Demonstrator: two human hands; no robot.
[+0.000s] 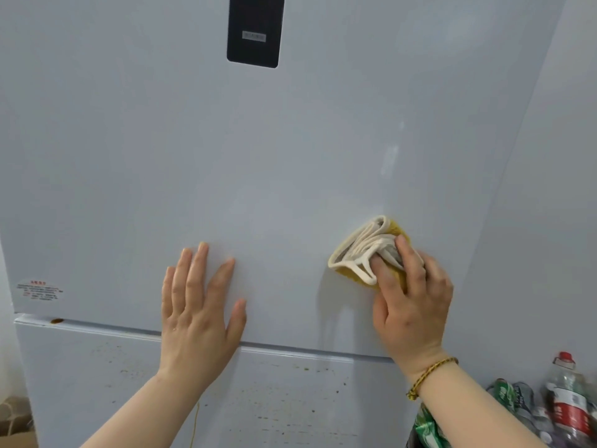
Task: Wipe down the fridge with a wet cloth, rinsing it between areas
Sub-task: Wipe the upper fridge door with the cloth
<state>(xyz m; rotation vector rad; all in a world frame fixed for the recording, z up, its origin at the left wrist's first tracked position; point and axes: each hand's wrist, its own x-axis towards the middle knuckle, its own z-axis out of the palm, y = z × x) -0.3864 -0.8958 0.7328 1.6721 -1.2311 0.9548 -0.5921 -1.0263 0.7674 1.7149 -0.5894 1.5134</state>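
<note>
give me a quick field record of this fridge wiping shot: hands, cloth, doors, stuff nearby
left hand: flat on the upper door, fingers spread
right hand: holds the folded cloth against the upper door
cloth: yellow and cream, bunched
lower door: speckled with brown spots
black panel: top centre of upper door
sticker: lower left corner of upper door
bottles: lower right of view

No text can be read. On the fridge door (290, 156), a grey label (254, 36) is set on the black panel (255, 53) at its top, and a red-printed sticker (39, 290) is stuck at its lower left; both are blurred.
</note>
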